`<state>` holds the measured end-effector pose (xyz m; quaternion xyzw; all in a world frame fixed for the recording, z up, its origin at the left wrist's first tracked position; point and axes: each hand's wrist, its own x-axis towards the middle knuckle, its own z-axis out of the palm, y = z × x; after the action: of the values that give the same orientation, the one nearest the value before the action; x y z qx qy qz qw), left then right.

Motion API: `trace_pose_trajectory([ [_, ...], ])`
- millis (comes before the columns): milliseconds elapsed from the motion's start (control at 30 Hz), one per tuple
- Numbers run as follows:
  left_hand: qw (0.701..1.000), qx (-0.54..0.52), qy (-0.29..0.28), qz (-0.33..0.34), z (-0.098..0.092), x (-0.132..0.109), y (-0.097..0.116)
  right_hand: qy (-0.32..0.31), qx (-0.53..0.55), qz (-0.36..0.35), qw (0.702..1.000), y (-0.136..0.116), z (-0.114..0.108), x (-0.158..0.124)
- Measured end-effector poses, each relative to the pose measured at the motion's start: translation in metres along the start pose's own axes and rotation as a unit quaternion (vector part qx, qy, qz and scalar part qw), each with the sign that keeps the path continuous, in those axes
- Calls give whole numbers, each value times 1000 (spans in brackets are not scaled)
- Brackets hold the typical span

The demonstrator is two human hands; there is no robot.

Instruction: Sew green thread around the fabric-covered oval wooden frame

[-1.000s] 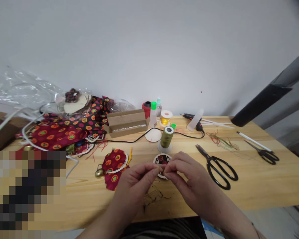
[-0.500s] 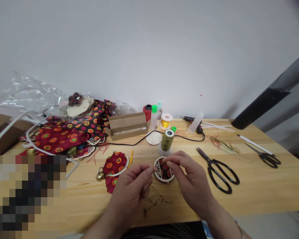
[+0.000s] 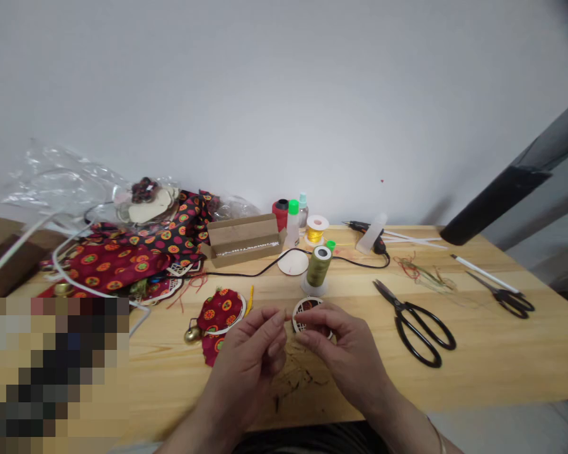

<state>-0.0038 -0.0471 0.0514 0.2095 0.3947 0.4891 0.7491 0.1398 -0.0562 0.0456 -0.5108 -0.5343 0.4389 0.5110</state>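
My left hand (image 3: 253, 347) is closed in a pinch, its thumb and index fingertips pressed together. Close beside it, my right hand (image 3: 343, 343) curls thumb and fingers toward the same spot. Whatever lies at the fingertips is too fine to make out. Behind my right fingers is a round white openwork frame (image 3: 301, 306) over dark patterned fabric, partly covered by that hand. A spool of olive thread (image 3: 319, 268) stands upright just beyond the frame. Left of my left hand lies red patterned fabric with a white rim (image 3: 221, 309), a brass bell (image 3: 192, 334) at its edge.
Large black-handled scissors (image 3: 414, 321) lie open right of my right hand, smaller scissors (image 3: 506, 299) farther right. A cardboard box (image 3: 246, 243), glue bottle (image 3: 292, 227), yellow cord spool (image 3: 316, 230) and glue gun (image 3: 376, 238) line the back. Patterned fabric (image 3: 113, 255) is heaped left.
My right hand has moved slightly toward me and left, its fingertips now close to my left ones and covering more of the round frame. My left hand has barely moved.
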Motion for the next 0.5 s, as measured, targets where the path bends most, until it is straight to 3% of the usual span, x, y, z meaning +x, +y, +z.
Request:
trace_pose_trajectory([
  [233,1000,25,2,8,-2,1,-3,9,41,18,999,-3,2,0],
  [433,997,74,2,16,0,2,-3,-14,-49,-86,995,-7,-3,0],
  [500,994,107,8,27,0,3,-2,-59,-90,-141,984,-13,-7,-2],
])
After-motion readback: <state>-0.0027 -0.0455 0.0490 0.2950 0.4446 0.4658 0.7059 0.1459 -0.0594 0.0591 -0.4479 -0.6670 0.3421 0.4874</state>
